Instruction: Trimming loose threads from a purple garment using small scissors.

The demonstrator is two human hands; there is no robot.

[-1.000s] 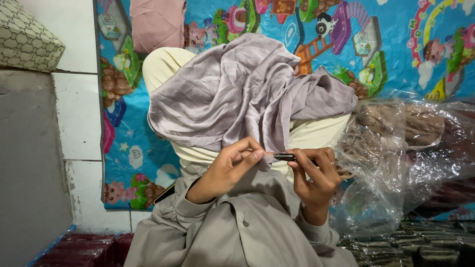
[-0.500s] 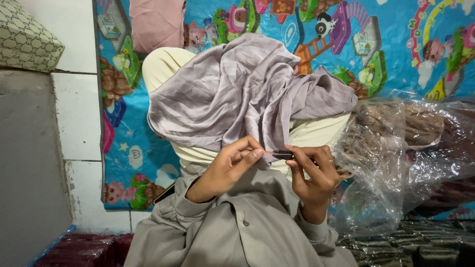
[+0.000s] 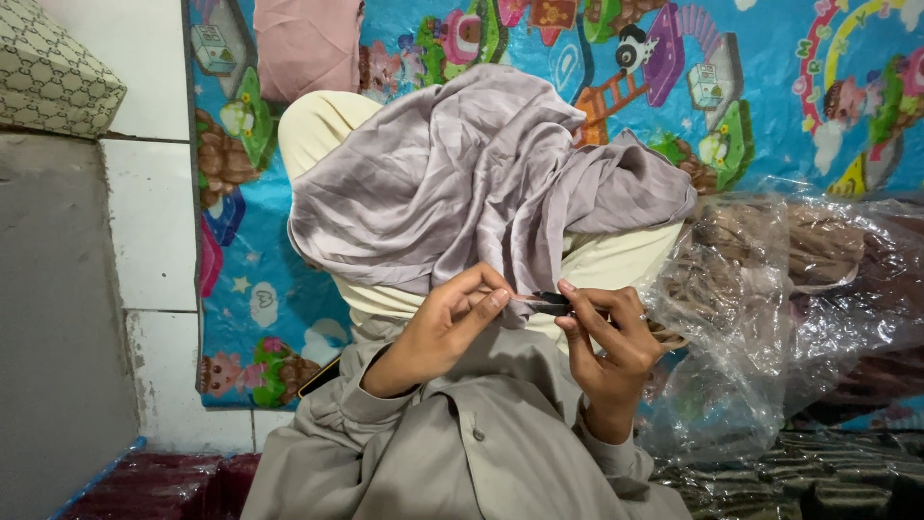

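home floor: bright kids' play mat [image 3: 789,87], white tiles [image 3: 154,221], cushion [image 3: 48,67], cloth in plastic bag [image 3: 799,289].

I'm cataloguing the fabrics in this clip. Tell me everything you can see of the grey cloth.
The grey cloth is a smooth, faintly shiny lilac-grey fabric, crumpled in soft folds. It lies heaped over a cream cloth on the lap, above a colourful play mat. Its lower edge hangs to the left hand and right hand, which pinch there around a small dark tool.

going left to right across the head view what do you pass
patterned cushion → white tiled wall → left hand → small dark tool → right hand → clear plastic bag
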